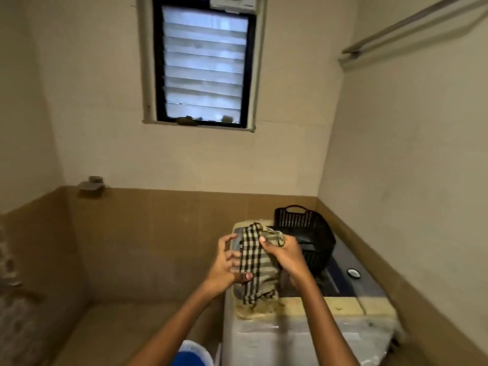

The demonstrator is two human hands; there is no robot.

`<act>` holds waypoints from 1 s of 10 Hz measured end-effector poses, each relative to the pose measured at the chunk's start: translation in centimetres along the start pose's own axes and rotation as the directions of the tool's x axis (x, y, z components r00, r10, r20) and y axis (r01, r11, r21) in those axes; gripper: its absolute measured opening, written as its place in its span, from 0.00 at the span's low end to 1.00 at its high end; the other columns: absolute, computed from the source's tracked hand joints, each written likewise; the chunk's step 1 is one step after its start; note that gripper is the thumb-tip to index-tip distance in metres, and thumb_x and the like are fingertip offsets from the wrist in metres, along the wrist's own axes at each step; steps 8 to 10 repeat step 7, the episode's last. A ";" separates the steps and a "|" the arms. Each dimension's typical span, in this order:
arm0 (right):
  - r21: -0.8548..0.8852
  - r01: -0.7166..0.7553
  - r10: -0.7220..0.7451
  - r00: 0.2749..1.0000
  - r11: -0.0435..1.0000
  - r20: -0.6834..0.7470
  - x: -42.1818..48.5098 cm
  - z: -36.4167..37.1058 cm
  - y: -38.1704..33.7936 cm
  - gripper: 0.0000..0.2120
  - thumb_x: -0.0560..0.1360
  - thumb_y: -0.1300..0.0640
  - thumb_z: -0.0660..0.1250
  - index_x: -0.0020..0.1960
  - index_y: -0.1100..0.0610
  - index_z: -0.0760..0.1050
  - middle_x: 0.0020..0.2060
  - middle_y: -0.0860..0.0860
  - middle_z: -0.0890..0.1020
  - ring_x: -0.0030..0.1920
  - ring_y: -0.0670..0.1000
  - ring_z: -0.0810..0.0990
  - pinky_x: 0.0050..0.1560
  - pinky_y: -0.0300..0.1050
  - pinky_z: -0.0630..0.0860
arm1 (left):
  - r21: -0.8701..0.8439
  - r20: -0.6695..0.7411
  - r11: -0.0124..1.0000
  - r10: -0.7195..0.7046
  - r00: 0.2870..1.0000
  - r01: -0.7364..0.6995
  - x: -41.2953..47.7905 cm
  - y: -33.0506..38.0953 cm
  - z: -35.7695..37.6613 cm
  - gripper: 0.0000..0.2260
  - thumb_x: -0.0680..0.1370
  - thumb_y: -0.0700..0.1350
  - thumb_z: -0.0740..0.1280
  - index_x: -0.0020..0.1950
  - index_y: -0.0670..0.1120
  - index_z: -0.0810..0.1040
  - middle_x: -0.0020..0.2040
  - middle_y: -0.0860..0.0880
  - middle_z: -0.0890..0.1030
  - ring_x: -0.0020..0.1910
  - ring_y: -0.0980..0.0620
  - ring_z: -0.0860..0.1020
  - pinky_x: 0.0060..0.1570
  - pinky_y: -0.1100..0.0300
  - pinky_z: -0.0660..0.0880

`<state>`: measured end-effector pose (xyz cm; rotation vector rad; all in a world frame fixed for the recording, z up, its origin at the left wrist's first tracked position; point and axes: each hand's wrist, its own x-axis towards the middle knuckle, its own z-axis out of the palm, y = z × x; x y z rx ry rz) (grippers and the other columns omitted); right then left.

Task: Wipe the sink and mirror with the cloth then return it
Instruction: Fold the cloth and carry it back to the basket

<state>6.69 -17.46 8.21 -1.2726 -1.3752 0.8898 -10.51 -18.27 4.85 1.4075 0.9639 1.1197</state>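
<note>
A checked cloth (254,262), beige with dark stripes, hangs between both my hands above the top of a washing machine (311,331). My right hand (284,256) grips its upper part from the right. My left hand (228,262) holds its left edge, thumb low and fingers spread higher up. The cloth's lower end drapes down to the machine's front edge. No sink or mirror is in view.
A black plastic basket (303,231) sits on the machine behind my hands. A louvred window (204,67) is high on the far wall, a soap holder (91,184) at left, a rail (406,27) at upper right. Brown tiles line the lower walls.
</note>
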 end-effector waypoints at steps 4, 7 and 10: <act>-0.479 -0.176 0.094 0.977 0.860 -0.190 14.7 -11.4 9.7 0.13 0.69 0.50 0.74 0.46 0.57 0.79 0.43 0.53 0.84 0.44 0.52 0.80 0.43 0.44 0.74 | 0.409 0.081 0.903 0.109 0.991 -0.133 16.5 -7.4 11.0 0.18 0.68 0.29 0.69 0.52 0.47 0.78 0.48 0.49 0.67 0.44 0.51 0.72 0.34 0.68 0.73; -0.767 -0.241 0.124 0.970 0.594 -0.208 18.2 -10.4 12.6 0.13 0.75 0.48 0.65 0.55 0.55 0.74 0.53 0.55 0.81 0.55 0.58 0.79 0.56 0.51 0.73 | 0.757 0.054 0.647 0.084 0.995 -0.096 19.6 -9.4 12.1 0.23 0.70 0.46 0.67 0.64 0.57 0.71 0.62 0.49 0.63 0.61 0.47 0.62 0.62 0.57 0.62; -0.767 -0.241 0.124 0.970 0.594 -0.208 18.2 -10.4 12.6 0.13 0.75 0.48 0.65 0.55 0.55 0.74 0.53 0.55 0.81 0.55 0.58 0.79 0.56 0.51 0.73 | 0.757 0.054 0.647 0.084 0.995 -0.096 19.6 -9.4 12.1 0.23 0.70 0.46 0.67 0.64 0.57 0.71 0.62 0.49 0.63 0.61 0.47 0.62 0.62 0.57 0.62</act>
